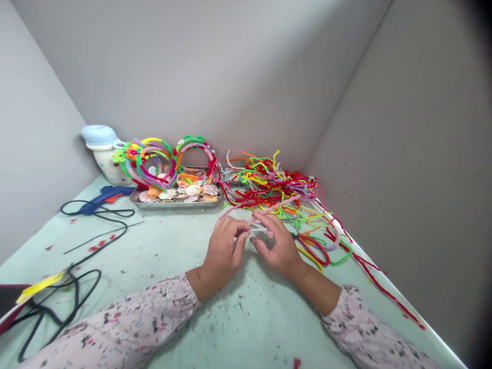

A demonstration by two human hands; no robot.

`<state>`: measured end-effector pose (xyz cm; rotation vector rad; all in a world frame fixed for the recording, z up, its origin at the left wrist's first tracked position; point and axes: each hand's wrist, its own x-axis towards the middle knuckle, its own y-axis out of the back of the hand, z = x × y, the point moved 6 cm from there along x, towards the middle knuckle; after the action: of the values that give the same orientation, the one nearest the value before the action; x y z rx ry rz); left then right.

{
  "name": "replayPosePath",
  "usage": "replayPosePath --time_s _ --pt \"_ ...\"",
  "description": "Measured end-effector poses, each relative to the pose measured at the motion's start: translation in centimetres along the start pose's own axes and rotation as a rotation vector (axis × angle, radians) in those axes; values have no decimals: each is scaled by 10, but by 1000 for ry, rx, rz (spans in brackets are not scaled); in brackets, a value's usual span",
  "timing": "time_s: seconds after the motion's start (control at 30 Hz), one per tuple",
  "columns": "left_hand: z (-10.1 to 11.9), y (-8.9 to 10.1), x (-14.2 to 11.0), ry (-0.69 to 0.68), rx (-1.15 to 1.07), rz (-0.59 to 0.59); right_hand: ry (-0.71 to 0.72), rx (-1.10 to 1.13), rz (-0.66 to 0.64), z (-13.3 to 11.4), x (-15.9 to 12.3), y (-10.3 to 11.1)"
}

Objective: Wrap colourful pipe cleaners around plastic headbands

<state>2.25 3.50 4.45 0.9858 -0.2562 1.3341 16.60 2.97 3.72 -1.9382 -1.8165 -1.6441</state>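
Note:
My left hand and my right hand meet over the pale green table, fingers pinched together on a thin pink pipe cleaner stretched between them. It runs up toward a heap of coloured pipe cleaners lying just behind my hands. Red-handled scissors lie on the table right beside my right hand.
A metal tray of seashells stands at the back with several decorated headbands propped in it. A blue glue gun and its black cord lie at the left. A white pot stands in the corner. Grey walls close in on three sides.

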Motion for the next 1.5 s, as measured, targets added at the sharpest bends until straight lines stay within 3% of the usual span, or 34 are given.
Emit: replayPosePath --time_s 0.2,0.37,0.77,0.97,1.1,1.37,1.5 --pt "-8 4 0 151 -31 68 82 -48 161 -7 1 14" --pt "-10 3 3 182 -37 54 133 -67 220 -13 0 19" --pt "-13 3 4 197 -19 37 301 -157 205 -27 -10 16" --pt "-15 3 6 201 5 23 380 -51 121 -35 -16 12" --pt "-16 6 6 205 21 40 329 4 67 -32 -14 8" --pt "-15 3 4 183 27 12 63 8 77 -5 -4 1" --pt "-12 -3 2 149 10 -52 78 -55 20 -5 -4 -4"
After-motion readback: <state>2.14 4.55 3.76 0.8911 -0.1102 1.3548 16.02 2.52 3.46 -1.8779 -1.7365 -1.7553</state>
